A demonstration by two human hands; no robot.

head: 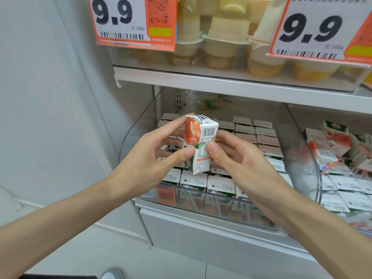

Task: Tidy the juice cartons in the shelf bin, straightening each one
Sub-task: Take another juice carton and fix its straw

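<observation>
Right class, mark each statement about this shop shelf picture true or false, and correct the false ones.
1. The left hand and right hand both grip the small white-and-red apple juice carton. True.
2. That carton stands inside the clear plastic shelf bin among the others. False: it is held up above the rows of upright cartons.
3. The orange-bordered price tags read 9.9. True.
4. The peach-printed cartons in the neighbouring right-hand bin all stand in neat rows. False: several lie tilted and jumbled.
</observation>
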